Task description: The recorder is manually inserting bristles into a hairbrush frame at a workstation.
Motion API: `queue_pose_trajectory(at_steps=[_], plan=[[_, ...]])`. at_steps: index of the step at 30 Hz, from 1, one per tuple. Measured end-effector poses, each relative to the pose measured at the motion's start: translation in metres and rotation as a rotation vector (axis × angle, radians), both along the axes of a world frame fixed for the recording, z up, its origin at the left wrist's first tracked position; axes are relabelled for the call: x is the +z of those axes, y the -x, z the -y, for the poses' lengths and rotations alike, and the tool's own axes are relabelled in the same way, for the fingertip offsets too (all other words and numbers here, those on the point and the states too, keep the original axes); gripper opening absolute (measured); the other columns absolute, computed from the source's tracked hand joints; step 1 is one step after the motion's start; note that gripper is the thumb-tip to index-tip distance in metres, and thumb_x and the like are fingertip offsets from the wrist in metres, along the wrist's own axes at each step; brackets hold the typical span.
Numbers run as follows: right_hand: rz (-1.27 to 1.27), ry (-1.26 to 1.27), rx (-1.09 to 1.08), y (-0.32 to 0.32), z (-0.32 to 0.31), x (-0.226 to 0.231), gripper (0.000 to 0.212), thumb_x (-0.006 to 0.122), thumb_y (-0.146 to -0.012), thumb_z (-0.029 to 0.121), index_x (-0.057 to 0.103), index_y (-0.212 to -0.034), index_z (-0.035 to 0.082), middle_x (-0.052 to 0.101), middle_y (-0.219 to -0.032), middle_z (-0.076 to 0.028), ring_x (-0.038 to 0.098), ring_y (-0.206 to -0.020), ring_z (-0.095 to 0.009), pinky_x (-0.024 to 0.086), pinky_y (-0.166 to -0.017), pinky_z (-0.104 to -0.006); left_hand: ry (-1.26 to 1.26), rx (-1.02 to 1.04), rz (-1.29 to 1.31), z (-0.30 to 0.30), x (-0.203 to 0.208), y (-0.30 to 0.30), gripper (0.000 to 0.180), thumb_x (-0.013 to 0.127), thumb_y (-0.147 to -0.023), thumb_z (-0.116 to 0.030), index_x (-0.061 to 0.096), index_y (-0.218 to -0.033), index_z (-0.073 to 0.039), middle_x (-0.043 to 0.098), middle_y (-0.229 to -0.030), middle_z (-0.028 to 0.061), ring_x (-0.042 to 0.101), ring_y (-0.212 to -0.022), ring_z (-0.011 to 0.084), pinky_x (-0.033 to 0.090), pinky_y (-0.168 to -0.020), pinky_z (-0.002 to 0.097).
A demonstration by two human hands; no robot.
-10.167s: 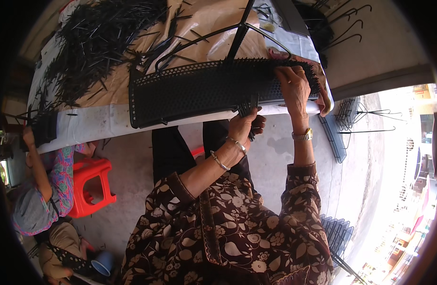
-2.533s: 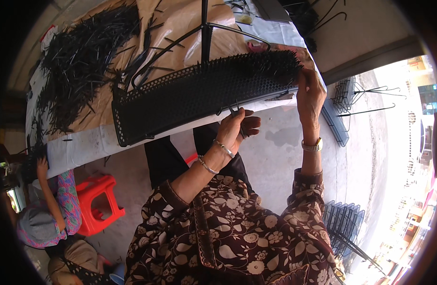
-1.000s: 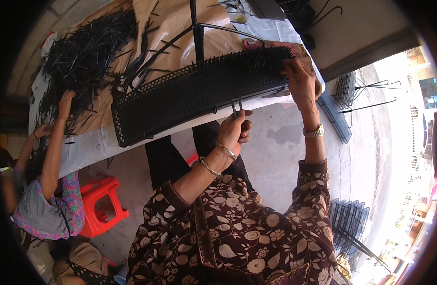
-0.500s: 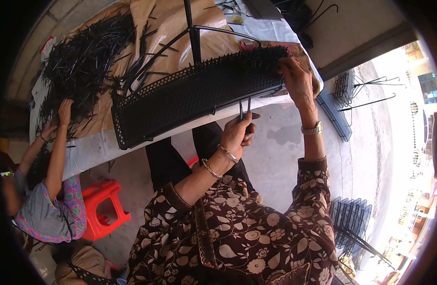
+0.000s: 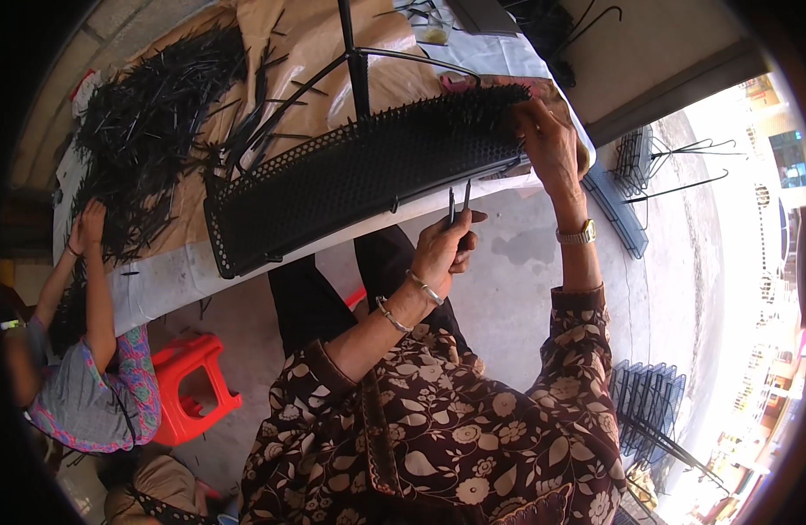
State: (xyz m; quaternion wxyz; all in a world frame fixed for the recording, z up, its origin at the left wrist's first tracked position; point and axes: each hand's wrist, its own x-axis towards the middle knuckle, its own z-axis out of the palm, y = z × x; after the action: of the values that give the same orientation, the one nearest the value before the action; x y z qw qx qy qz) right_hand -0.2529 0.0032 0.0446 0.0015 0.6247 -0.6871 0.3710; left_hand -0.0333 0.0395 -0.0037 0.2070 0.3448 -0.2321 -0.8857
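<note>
From where I'm standing, I see the perforated black panel (image 5: 324, 197) lying aslant along the near edge of the desk (image 5: 171, 276), its left end reaching nearest the worker. Its far right portion bristles with short dark spikes (image 5: 482, 109), while the left part shows bare holes. The person's right hand (image 5: 550, 150) is at that right end, fingers bent down to the spikes; I can't tell whether they pinch anything. The left hand (image 5: 440, 254), just below the panel's front edge, is closed around a few slim dark strips (image 5: 467, 196), two of which poke up past the thumb. Behind the panel rises a black rod frame (image 5: 359, 83). Farther left, a big loose pile of dark strips (image 5: 158, 114) covers much of the brown paper (image 5: 311, 52), and a co-worker's two hands (image 5: 90, 226) are close together at its near edge. A red stool (image 5: 167, 354) stands beside that co-worker.
</note>
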Motion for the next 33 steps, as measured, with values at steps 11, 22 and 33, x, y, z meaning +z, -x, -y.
queue_pose_trajectory(at_steps=[11, 22, 33], plan=[[-0.158, 0.026, 0.121, 0.006, 0.002, 0.004, 0.011, 0.054, -0.085, 0.000, 0.055, -0.095, 0.005, 0.058, -0.077, -0.014, 0.057, -0.074, -0.032, 0.045, -0.066, -0.0404, 0.004, 0.014, 0.019, -0.001, 0.000, 0.004, 0.034, 0.060, -0.092, -0.035, 0.066, -0.103, -0.004, 0.049, -0.065, -0.0051, 0.033, -0.047, 0.0004, 0.022, -0.040, 0.0163], [-0.142, 0.054, 0.161, 0.004, 0.003, 0.006, 0.012, 0.056, -0.085, 0.000, 0.056, -0.096, 0.005, 0.060, -0.080, -0.013, 0.059, -0.077, -0.032, 0.046, -0.067, -0.0380, 0.011, -0.010, 0.025, 0.000, 0.001, 0.004, 0.032, 0.061, -0.091, -0.035, 0.067, -0.101, -0.005, 0.050, -0.065, -0.0051, 0.033, -0.047, 0.0006, 0.022, -0.041, 0.0157], [-0.018, 0.039, 0.056, 0.008, 0.008, -0.007, 0.011, 0.058, -0.086, 0.007, 0.060, -0.097, 0.008, 0.062, -0.078, -0.013, 0.060, -0.075, -0.031, 0.047, -0.065, -0.0382, 0.025, -0.038, 0.029, 0.001, 0.006, 0.005, 0.035, 0.061, -0.091, -0.034, 0.062, -0.108, -0.003, 0.047, -0.067, -0.0055, 0.032, -0.050, 0.0008, 0.023, -0.043, 0.0159]])
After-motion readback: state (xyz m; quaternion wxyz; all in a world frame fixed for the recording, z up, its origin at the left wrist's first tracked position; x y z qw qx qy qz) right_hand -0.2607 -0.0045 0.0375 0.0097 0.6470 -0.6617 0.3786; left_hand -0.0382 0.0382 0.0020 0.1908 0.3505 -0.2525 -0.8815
